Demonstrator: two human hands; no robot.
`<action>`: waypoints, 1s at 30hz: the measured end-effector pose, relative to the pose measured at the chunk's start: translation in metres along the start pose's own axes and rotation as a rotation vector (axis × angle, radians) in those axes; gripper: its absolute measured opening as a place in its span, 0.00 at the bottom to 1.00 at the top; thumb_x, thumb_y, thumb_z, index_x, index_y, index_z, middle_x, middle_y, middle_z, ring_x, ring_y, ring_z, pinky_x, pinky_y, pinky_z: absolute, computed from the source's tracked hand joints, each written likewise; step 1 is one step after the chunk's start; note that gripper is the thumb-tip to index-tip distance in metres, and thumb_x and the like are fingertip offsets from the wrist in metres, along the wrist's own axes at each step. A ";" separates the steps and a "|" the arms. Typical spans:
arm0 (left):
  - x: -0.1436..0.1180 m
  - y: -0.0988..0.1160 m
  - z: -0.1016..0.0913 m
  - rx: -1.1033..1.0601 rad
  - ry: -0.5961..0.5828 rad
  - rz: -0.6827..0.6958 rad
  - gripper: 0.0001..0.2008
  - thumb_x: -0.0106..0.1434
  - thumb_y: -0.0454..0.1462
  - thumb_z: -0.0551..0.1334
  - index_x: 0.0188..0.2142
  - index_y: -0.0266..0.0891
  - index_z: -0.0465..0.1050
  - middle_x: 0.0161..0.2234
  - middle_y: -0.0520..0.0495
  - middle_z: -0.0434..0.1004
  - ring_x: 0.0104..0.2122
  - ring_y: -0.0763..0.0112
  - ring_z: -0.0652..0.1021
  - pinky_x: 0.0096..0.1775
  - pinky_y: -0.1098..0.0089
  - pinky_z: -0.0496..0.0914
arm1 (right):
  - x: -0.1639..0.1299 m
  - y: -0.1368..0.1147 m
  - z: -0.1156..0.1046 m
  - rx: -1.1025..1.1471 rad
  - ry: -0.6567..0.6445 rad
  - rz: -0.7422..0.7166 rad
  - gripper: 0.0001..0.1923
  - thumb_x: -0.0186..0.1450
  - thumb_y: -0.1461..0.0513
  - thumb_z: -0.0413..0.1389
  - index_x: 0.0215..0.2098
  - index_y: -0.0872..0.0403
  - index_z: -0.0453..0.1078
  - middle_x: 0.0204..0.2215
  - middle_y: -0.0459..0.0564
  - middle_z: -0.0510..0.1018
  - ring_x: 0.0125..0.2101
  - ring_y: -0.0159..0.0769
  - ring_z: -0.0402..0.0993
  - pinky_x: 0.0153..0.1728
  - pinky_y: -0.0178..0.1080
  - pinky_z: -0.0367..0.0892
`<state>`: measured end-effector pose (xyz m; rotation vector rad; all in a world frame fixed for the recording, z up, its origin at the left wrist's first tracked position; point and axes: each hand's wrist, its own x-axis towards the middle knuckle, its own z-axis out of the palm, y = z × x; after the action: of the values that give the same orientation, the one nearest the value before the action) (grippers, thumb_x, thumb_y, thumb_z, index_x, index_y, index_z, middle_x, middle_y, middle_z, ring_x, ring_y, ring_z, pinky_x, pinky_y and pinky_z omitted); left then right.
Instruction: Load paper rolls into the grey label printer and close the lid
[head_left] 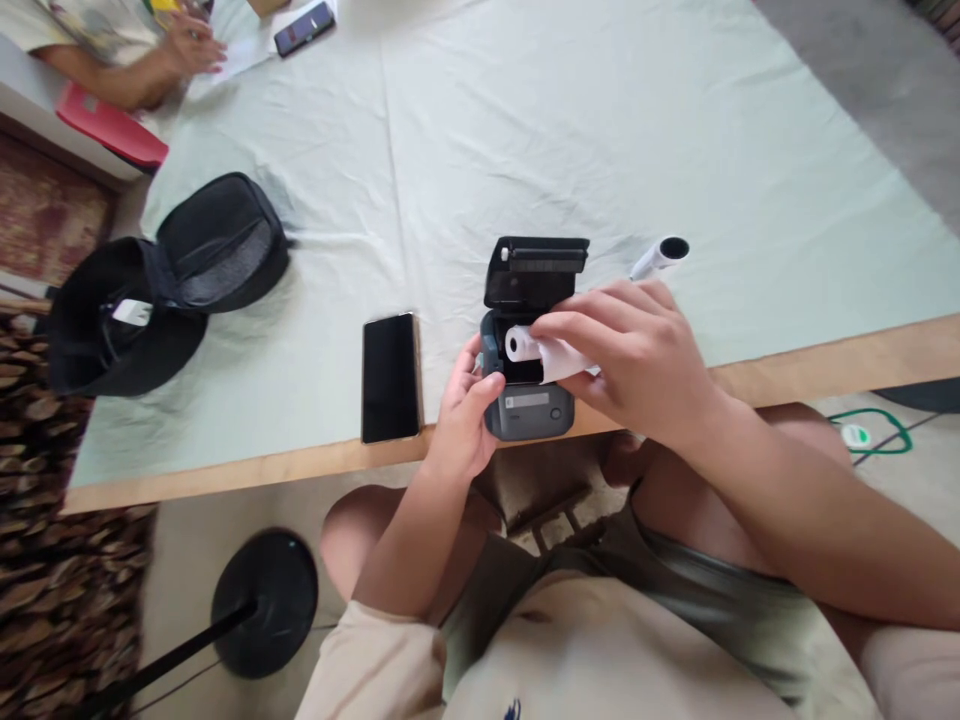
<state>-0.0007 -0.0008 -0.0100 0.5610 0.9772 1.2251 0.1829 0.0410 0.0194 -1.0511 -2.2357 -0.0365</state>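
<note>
Head view: the white paper roll (pixel 529 346) sits at the open bay of the dark device (pixel 529 414), long axis running left to right, hollow-cored end facing left. The right hand (pixel 634 350) grips the roll's paper, that end projecting left beyond its fingertips; the left hand (pixel 469 415) clasps the device's left side.

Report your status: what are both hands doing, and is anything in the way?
Left hand holding grey device. Right hand gripping white roll at device's opening. Lid raised, nothing seen blocking; phone lies left of device.
</note>
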 end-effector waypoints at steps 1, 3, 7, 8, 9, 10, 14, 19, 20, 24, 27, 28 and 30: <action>0.000 0.000 0.001 0.000 -0.003 -0.004 0.31 0.58 0.42 0.73 0.58 0.44 0.66 0.46 0.45 0.84 0.52 0.55 0.83 0.47 0.63 0.80 | 0.000 -0.001 0.001 -0.016 0.002 0.004 0.13 0.65 0.65 0.59 0.47 0.46 0.74 0.43 0.44 0.83 0.44 0.38 0.75 0.44 0.43 0.58; 0.000 0.000 0.001 -0.003 -0.003 -0.004 0.30 0.58 0.43 0.73 0.57 0.44 0.67 0.45 0.45 0.84 0.51 0.56 0.84 0.47 0.63 0.80 | 0.000 -0.001 0.003 -0.033 -0.037 0.017 0.11 0.66 0.64 0.59 0.46 0.46 0.75 0.42 0.44 0.83 0.44 0.39 0.75 0.43 0.44 0.57; 0.001 0.000 0.002 -0.030 0.004 0.004 0.28 0.57 0.42 0.74 0.54 0.43 0.69 0.43 0.48 0.84 0.49 0.57 0.84 0.46 0.64 0.80 | 0.000 0.000 0.005 -0.015 -0.016 0.021 0.06 0.69 0.61 0.57 0.41 0.48 0.76 0.33 0.44 0.83 0.41 0.39 0.76 0.41 0.45 0.57; 0.001 0.000 0.002 -0.040 0.005 0.008 0.28 0.57 0.42 0.74 0.54 0.43 0.69 0.42 0.48 0.84 0.49 0.57 0.84 0.46 0.64 0.80 | 0.000 0.000 0.004 -0.001 0.033 -0.002 0.05 0.70 0.61 0.57 0.40 0.49 0.76 0.32 0.44 0.83 0.40 0.38 0.76 0.41 0.45 0.58; 0.001 0.000 0.002 -0.049 0.006 0.014 0.28 0.56 0.42 0.74 0.54 0.43 0.69 0.42 0.49 0.84 0.49 0.57 0.84 0.46 0.65 0.80 | -0.001 0.000 0.002 0.022 0.076 -0.043 0.05 0.71 0.61 0.56 0.39 0.49 0.75 0.32 0.44 0.83 0.39 0.37 0.76 0.41 0.44 0.58; 0.001 0.000 0.003 -0.058 0.010 0.021 0.27 0.57 0.42 0.74 0.53 0.43 0.70 0.41 0.49 0.84 0.49 0.58 0.84 0.46 0.65 0.79 | -0.001 -0.001 0.000 0.057 0.098 -0.094 0.06 0.71 0.62 0.56 0.38 0.50 0.75 0.33 0.43 0.84 0.39 0.36 0.76 0.41 0.44 0.59; 0.000 0.000 0.002 -0.057 0.003 0.055 0.27 0.57 0.45 0.74 0.52 0.43 0.70 0.41 0.50 0.83 0.41 0.62 0.85 0.39 0.69 0.77 | -0.002 -0.003 -0.010 0.178 -0.035 -0.248 0.07 0.71 0.57 0.57 0.40 0.50 0.74 0.36 0.42 0.84 0.43 0.38 0.76 0.44 0.44 0.62; 0.000 -0.002 0.001 0.045 0.006 0.061 0.36 0.48 0.36 0.80 0.54 0.44 0.68 0.31 0.55 0.81 0.27 0.71 0.80 0.32 0.72 0.74 | 0.002 0.004 -0.010 0.441 0.076 0.037 0.07 0.69 0.55 0.58 0.41 0.49 0.71 0.40 0.47 0.82 0.47 0.39 0.78 0.46 0.44 0.70; 0.000 -0.003 0.001 0.049 0.004 0.071 0.38 0.47 0.35 0.80 0.55 0.44 0.68 0.31 0.54 0.81 0.27 0.71 0.80 0.33 0.72 0.74 | 0.004 0.008 -0.007 0.496 0.133 0.164 0.08 0.68 0.56 0.58 0.45 0.48 0.69 0.44 0.49 0.81 0.51 0.40 0.76 0.48 0.44 0.71; 0.003 -0.004 -0.003 0.059 0.009 0.084 0.41 0.42 0.33 0.80 0.56 0.45 0.69 0.31 0.55 0.80 0.25 0.73 0.78 0.30 0.74 0.72 | 0.008 0.021 0.006 0.839 0.104 0.448 0.27 0.68 0.49 0.53 0.61 0.47 0.54 0.53 0.53 0.77 0.58 0.40 0.73 0.57 0.47 0.71; 0.005 -0.004 -0.007 0.044 -0.007 0.036 0.41 0.41 0.34 0.80 0.55 0.43 0.68 0.30 0.56 0.79 0.24 0.73 0.78 0.29 0.74 0.71 | 0.009 0.022 0.011 0.944 0.061 0.453 0.26 0.70 0.48 0.52 0.61 0.48 0.55 0.56 0.53 0.75 0.60 0.37 0.72 0.59 0.44 0.72; 0.005 -0.004 -0.008 0.035 -0.020 0.022 0.42 0.42 0.35 0.80 0.55 0.43 0.67 0.31 0.55 0.80 0.26 0.72 0.79 0.30 0.73 0.73 | 0.008 0.020 0.012 0.960 0.017 0.464 0.27 0.69 0.49 0.55 0.61 0.48 0.56 0.59 0.53 0.73 0.62 0.38 0.70 0.59 0.43 0.72; 0.003 -0.002 -0.008 0.012 -0.049 0.018 0.41 0.45 0.39 0.79 0.57 0.43 0.66 0.35 0.52 0.82 0.31 0.65 0.83 0.34 0.69 0.76 | 0.007 0.015 0.013 1.006 -0.160 0.482 0.31 0.65 0.50 0.60 0.62 0.48 0.57 0.61 0.52 0.71 0.60 0.39 0.72 0.57 0.43 0.74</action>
<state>-0.0063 0.0001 -0.0169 0.6073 0.9406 1.2172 0.1823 0.0598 0.0098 -0.9545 -1.6686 1.2633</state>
